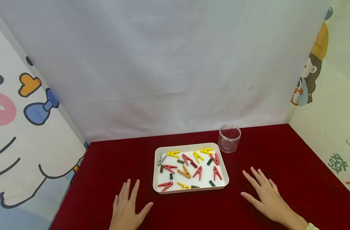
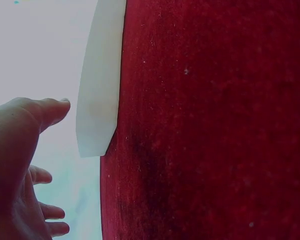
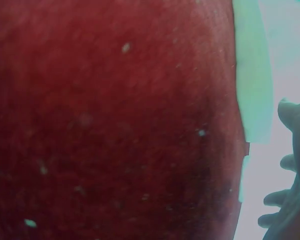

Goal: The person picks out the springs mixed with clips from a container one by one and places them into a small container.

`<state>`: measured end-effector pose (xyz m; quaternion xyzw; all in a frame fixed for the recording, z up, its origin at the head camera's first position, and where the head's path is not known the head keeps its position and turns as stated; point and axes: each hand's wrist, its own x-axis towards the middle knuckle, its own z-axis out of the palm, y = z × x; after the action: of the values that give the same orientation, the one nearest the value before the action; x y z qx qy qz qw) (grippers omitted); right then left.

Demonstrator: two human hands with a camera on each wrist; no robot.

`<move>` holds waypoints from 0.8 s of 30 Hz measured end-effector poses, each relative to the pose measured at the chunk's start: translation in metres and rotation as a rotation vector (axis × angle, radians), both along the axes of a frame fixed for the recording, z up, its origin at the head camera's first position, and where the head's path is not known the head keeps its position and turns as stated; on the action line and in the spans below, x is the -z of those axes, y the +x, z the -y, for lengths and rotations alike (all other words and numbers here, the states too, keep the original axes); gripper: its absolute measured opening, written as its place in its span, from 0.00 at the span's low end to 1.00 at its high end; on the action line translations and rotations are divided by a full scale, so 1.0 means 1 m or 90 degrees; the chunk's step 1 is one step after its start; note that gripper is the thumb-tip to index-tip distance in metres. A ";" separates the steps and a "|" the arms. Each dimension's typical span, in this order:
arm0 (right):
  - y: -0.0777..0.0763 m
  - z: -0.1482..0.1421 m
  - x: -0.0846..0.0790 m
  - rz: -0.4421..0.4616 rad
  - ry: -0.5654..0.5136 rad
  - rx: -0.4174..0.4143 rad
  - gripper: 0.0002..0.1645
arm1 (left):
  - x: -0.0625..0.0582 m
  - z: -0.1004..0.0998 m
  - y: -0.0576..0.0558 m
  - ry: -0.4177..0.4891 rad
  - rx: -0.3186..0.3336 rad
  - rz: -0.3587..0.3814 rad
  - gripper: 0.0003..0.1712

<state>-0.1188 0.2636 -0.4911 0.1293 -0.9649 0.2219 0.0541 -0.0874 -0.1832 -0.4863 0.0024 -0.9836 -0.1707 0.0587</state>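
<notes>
A white tray (image 1: 190,191) lies on the table, holding several V-shaped plastic clips: red (image 1: 216,173), yellow (image 1: 198,157), an orange one (image 1: 185,172) and a grey one (image 1: 161,160). Among them are short ribbed pieces resembling coil springs, in brown (image 1: 180,161) and dark green (image 1: 212,183). My left hand (image 1: 127,207) is left of the tray's near corner, fingers spread, holding nothing. On the opposite side, my right hand (image 1: 267,198) also has its fingers spread and holds nothing. Both wrist views show the tray's outer wall (image 2: 100,80) beyond the thumb.
A clear round jar (image 1: 229,140) stands behind the tray's far right corner. Dark red cloth (image 1: 120,163) covers the table. A white curtain (image 1: 175,70) closes off the back, and printed panels (image 1: 17,134) flank both sides.
</notes>
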 end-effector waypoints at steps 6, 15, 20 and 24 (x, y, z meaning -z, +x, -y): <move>0.000 -0.001 0.005 -0.004 -0.002 -0.004 0.42 | -0.002 -0.001 -0.001 0.001 0.001 0.001 0.51; 0.003 -0.001 0.003 -0.003 -0.006 -0.006 0.42 | -0.005 -0.002 -0.001 0.010 -0.002 0.025 0.51; 0.004 0.000 0.001 -0.006 -0.005 -0.010 0.42 | -0.004 -0.002 -0.001 0.017 -0.001 0.026 0.51; 0.005 0.001 -0.002 -0.004 -0.009 -0.009 0.42 | -0.005 -0.002 -0.001 0.033 0.000 0.030 0.51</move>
<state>-0.1140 0.2630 -0.4890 0.1366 -0.9623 0.2285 0.0562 -0.0880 -0.1813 -0.4817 0.0080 -0.9799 -0.1960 0.0353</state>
